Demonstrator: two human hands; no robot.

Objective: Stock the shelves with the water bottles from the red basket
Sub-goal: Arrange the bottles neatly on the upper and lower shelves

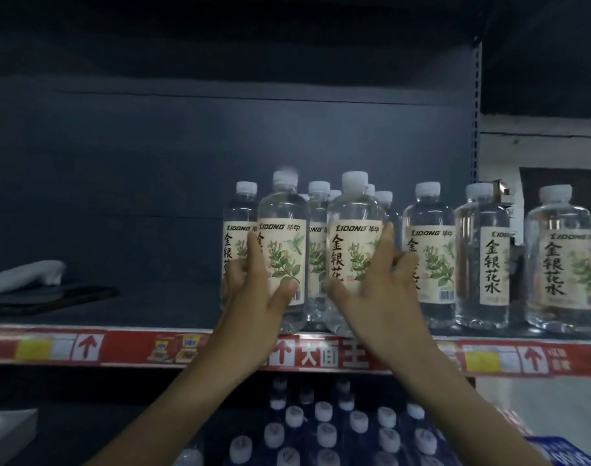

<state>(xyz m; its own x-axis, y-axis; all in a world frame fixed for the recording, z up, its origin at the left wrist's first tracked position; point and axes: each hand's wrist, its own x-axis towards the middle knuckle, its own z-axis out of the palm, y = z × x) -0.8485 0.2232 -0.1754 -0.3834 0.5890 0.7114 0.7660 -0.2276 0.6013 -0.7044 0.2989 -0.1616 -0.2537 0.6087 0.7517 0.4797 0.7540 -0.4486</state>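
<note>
The left hand (253, 290) grips the left bottle (282, 250), fingers (253, 243) at 9 o'clock. The right hand (378, 297) grips the right bottle (353, 243), fingers at 3 o'clock, both on the shelf (119, 344).

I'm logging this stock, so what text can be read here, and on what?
"LIDONG": top of the label on the left-held bottle, also on the right-held bottle and their neighbours.
"金银花水": label of the rightmost bottle.
"大面": red shelf-edge strip; the next character is blurred.
The barcodes, small label print and price tags are too small or blurred to read.
</note>
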